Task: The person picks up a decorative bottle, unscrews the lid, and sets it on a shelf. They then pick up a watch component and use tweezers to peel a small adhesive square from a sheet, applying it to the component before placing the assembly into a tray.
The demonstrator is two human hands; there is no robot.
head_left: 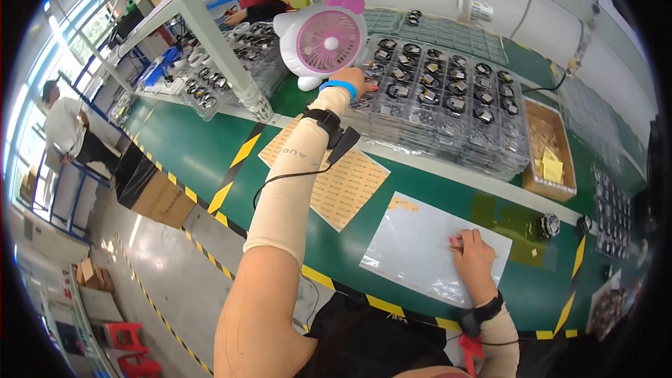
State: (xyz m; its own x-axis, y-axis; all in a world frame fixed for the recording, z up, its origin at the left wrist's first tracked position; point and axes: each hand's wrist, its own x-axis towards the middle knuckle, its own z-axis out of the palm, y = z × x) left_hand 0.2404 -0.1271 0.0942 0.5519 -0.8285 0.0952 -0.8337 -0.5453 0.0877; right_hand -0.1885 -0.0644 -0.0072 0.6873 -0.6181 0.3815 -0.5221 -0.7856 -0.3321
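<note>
My left hand (pixel 352 79) reaches far across the green table (pixel 203 147), fingers curled on the near corner of a stack of clear trays (pixel 448 108) holding small round black parts. The trays look light, thin and bendy; I judge a grip at a corner or edge best, as parts could spill. My right hand (pixel 474 259) lies flat, fingers together, on a clear plastic sheet (pixel 413 245). A pink fan (pixel 323 40) stands just left of the stack, crowding my reach. A cardboard box (pixel 549 147) sits right.
</note>
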